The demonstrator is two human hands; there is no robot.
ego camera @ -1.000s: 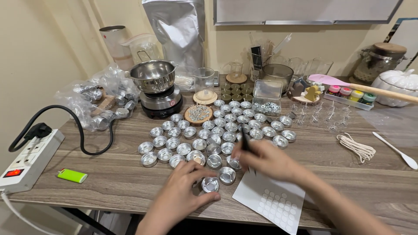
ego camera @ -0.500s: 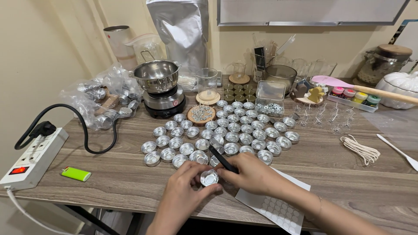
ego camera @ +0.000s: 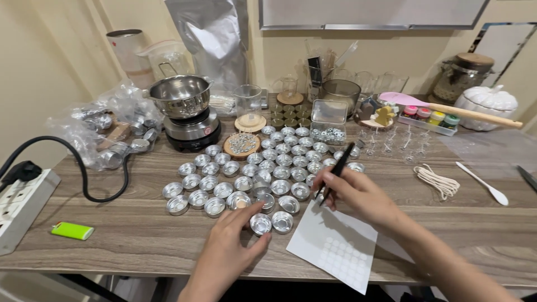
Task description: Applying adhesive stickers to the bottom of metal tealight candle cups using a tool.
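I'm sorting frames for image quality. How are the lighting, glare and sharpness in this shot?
Head view: even, warm indoor light with soft shadows under the left hand and right hand; bright glints on the metal cups and the steel pot; wide-lens bending at the edges, so the power strip looks stretched; the table stays sharp, with no obvious motion blur.

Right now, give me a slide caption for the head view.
Left hand touching a small metal cup; right hand holding black tweezers above a sticker sheet.

Bare table front-left, past lighter; cups crowd centre; sheet front-right; cable left.
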